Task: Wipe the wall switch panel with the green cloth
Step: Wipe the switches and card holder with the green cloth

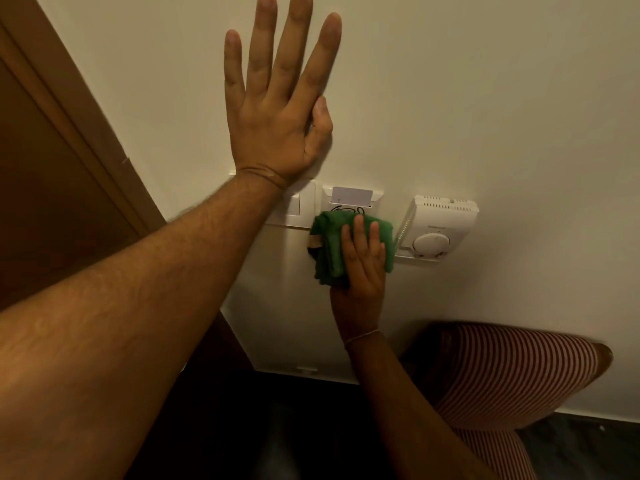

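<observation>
Green cloth (349, 244), folded, is pressed against the wall switch panel (351, 202) by the right hand (363, 261), fingers flat on top of it, covering the panel's lower part. A card (351, 196) stands in the slot just above those fingers. Left hand (277, 109) lies flat on the wall (485, 98), fingers spread wide, holding nothing, up and left of the right hand. A thermostat (438, 228) sits just right of the cloth.

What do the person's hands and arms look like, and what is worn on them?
Both forearms are bare, with no sleeves in view. The left hand wears nothing; its forearm is hairy. The right hand has a thin thread band around the wrist. No rings show.
</observation>
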{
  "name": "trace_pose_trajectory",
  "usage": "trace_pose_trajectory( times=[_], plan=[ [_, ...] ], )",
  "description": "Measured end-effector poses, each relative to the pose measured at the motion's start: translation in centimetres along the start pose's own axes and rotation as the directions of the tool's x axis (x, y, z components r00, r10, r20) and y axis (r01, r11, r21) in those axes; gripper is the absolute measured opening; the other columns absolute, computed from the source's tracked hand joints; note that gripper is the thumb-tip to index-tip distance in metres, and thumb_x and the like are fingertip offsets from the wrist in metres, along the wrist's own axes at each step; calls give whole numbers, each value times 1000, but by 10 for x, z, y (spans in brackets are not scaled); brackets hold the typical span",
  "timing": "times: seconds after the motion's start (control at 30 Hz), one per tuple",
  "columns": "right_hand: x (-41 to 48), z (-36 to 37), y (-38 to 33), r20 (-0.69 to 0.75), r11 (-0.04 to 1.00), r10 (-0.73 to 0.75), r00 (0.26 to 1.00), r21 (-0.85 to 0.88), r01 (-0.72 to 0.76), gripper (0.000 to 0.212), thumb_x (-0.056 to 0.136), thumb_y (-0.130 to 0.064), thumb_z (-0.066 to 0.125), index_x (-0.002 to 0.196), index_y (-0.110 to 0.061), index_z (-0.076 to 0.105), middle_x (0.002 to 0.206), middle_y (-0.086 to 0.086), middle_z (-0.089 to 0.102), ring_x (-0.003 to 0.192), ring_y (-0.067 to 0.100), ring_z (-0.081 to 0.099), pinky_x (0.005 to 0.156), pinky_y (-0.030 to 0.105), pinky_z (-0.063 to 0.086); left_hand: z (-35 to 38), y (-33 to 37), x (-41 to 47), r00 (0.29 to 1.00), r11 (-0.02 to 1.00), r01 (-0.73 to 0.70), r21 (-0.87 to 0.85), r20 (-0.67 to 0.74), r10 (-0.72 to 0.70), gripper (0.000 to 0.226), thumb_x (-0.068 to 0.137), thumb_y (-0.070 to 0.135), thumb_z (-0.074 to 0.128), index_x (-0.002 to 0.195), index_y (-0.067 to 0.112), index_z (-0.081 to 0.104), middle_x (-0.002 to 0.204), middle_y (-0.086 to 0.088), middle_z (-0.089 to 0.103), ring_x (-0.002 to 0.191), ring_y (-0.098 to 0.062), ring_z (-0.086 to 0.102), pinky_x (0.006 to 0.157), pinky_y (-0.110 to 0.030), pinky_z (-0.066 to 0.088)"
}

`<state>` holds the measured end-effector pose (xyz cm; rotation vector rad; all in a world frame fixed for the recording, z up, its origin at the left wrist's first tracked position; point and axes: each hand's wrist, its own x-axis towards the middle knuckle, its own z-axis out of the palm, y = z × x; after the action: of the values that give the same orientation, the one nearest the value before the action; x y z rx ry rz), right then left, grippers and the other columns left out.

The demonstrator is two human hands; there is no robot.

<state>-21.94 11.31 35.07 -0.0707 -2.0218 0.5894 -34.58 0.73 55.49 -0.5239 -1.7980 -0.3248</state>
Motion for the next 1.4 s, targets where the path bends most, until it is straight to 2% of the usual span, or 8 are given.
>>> trace_pose_trajectory(
  times=[0.23, 0.47, 0.67, 0.87, 1.1, 1.17, 1.33, 1.4],
  plan=[
    [9, 25, -23, 145, 980, -195, 970, 70, 186, 67, 89, -2, 82, 150, -10, 55, 164, 6, 42, 163, 18, 19, 133, 37, 16, 4, -1, -1, 999, 999, -41, 36, 36, 40, 59, 105, 25, 49, 161, 6, 51, 161, -32, 49, 150, -53, 41, 127, -69, 22],
    [0, -12, 21, 20, 998, -63, 998, -21, 64, 64, 96, -13, 75, 153, -8, 47, 165, 3, 36, 164, 20, 17, 135, 43, 14, 5, -2, -4, 996, 1000, -4, -17, -87, 3, 56, 97, 9, 70, 151, -4, 59, 152, -37, 55, 151, -18, 18, 131, -33, -17],
    [9, 23, -18, 127, 981, -193, 973, 60, 187, 56, 97, -6, 69, 150, -10, 54, 162, 10, 48, 164, 20, 18, 134, 40, 15, 3, -1, -3, 999, 999, -26, 35, 35, 24, 58, 105, 23, 55, 160, 6, 53, 161, -30, 50, 152, -51, 41, 127, -67, 23],
    [10, 18, -14, 145, 974, -228, 963, 39, 225, 60, 97, -10, 76, 152, -12, 52, 164, 6, 44, 163, 17, 21, 134, 38, 16, 8, -2, -3, 1000, 1000, 6, 16, -17, -6, 60, 104, 22, 57, 161, 6, 51, 162, -31, 48, 152, -46, 32, 134, -49, -3],
    [6, -2, 3, 11, 998, -51, 999, -25, 52, 72, 91, -6, 80, 154, -8, 44, 164, 4, 36, 164, 18, 12, 135, 40, 11, 22, -7, -6, 999, 998, -50, -37, 9, 50, 61, 107, 25, 48, 166, 14, 40, 163, -29, 48, 155, -39, 36, 135, -57, 7],
    [8, 11, -12, 47, 996, -84, 995, 22, 83, 63, 94, -8, 74, 152, -8, 49, 162, 5, 40, 164, 17, 12, 135, 38, 11, 21, -6, -5, 994, 994, -41, -100, 97, 51, 63, 108, 28, 41, 170, 22, 33, 165, -29, 46, 149, -49, 44, 133, -67, 16],
    [11, 31, -30, 185, 972, -236, 954, 30, 234, 55, 96, -2, 66, 150, -11, 57, 162, 7, 48, 162, 18, 20, 133, 36, 17, 18, -6, -6, 1000, 1000, -2, -6, -21, 1, 60, 104, 25, 52, 161, 7, 48, 160, -33, 49, 151, -46, 27, 134, -49, -5],
    [10, 24, -21, 153, 977, -214, 965, 25, 212, 58, 97, -6, 73, 152, -13, 54, 164, 5, 43, 163, 16, 18, 133, 36, 16, 17, -3, -6, 1000, 1000, -21, 20, 8, 21, 60, 104, 26, 50, 161, 7, 48, 161, -32, 49, 152, -49, 33, 133, -63, 13]
  ],
)
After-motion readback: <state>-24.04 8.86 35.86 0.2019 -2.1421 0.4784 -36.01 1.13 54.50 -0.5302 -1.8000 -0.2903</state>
